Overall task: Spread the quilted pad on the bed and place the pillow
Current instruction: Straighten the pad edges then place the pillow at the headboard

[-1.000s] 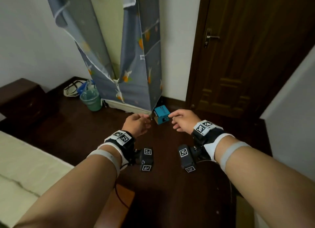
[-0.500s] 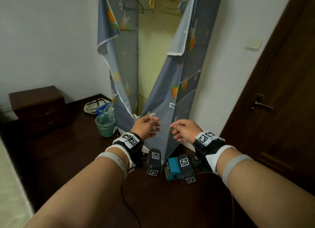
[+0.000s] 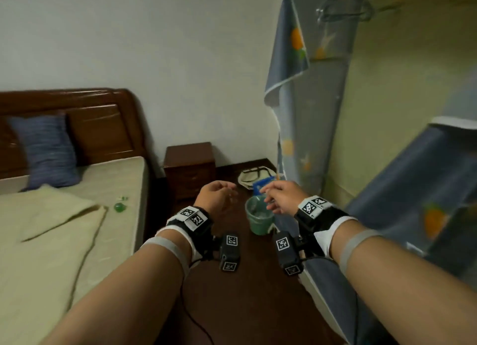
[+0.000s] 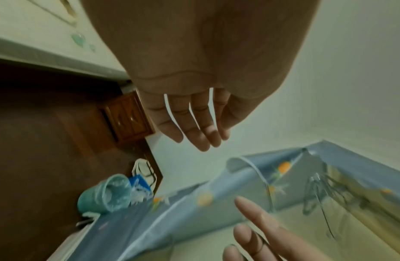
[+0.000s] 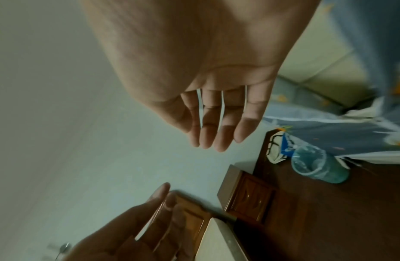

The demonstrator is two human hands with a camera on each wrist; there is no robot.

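Both hands hang empty in mid-air above the dark wooden floor (image 3: 245,306), well apart from the bed (image 3: 116,179). The left hand (image 3: 215,196) is loose, its fingers (image 4: 194,123) nearly straight and lightly spread, holding nothing. The right hand (image 3: 282,196) mirrors it just beside, fingers (image 5: 217,123) relaxed and slightly parted, also holding nothing.

Below the hands, a green waste bin (image 3: 259,219) lined with clear plastic stands on the floor, with a blue packet (image 3: 262,186) and a pale bag (image 3: 254,175) behind it. A brown nightstand (image 3: 191,169) sits between the bin and the bed, against the white wall (image 3: 180,61). On the far side of the bin from the bed, a fabric wardrobe (image 3: 309,112) with an orange print hangs open, wire hangers (image 3: 343,9) showing inside.

On the bed, a cream quilted pad (image 3: 51,221) lies rumpled with one corner folded over, covering only part of the mattress. A blue striped pillow (image 3: 45,151) leans upright against the dark headboard (image 3: 103,128). A small green object (image 3: 119,207) rests on the bare mattress beside the pad.
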